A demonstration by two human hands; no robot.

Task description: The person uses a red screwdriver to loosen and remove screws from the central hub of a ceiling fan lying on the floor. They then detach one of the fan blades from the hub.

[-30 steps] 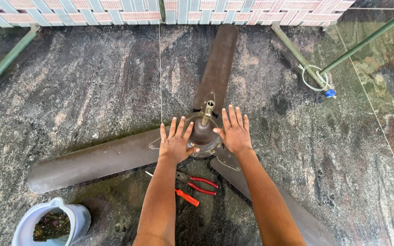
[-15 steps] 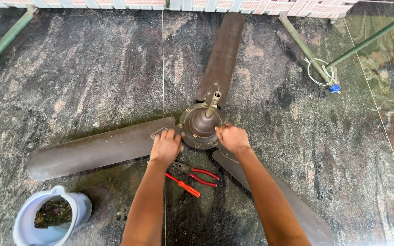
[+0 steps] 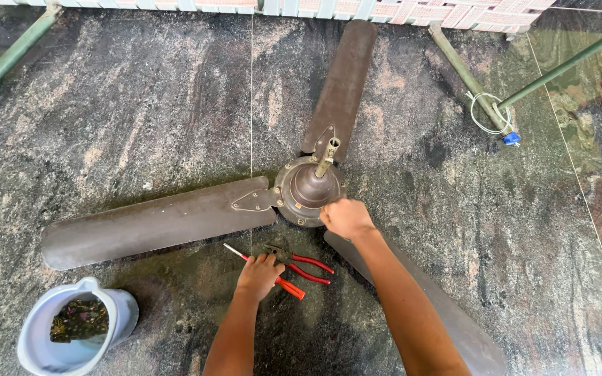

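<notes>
Fan: a brown three-bladed ceiling fan (image 3: 308,188) is laid flat on the dark mottled stone floor (image 3: 141,118), its short metal stem pointing up from the round motor hub (image 3: 310,189).
Blades: one blade (image 3: 343,83) is stretched away from the camera, one (image 3: 155,226) is spread to the left, and a third (image 3: 454,327) runs toward the lower right, partly covered by the right forearm.
Right hand: the right hand (image 3: 346,217) is curled shut at the near rim of the hub (what the fingers grip there, if anything, cannot be told).
Left hand: the left hand (image 3: 259,275) is set down on the floor tools, fingers folded over the red-handled screwdriver (image 3: 266,273); whether it is truly gripped cannot be told.
Pliers: red-handled pliers (image 3: 304,264) are laid just beside the screwdriver, between the two forearms and near the hub.
Jug: a pale blue plastic jug (image 3: 78,327) with dark scraps inside is stood at the lower left, well apart from the hands.
Frame: green metal legs (image 3: 465,69) are seen at the top (a loop of white wire (image 3: 485,115) is hung on the right one).
</notes>
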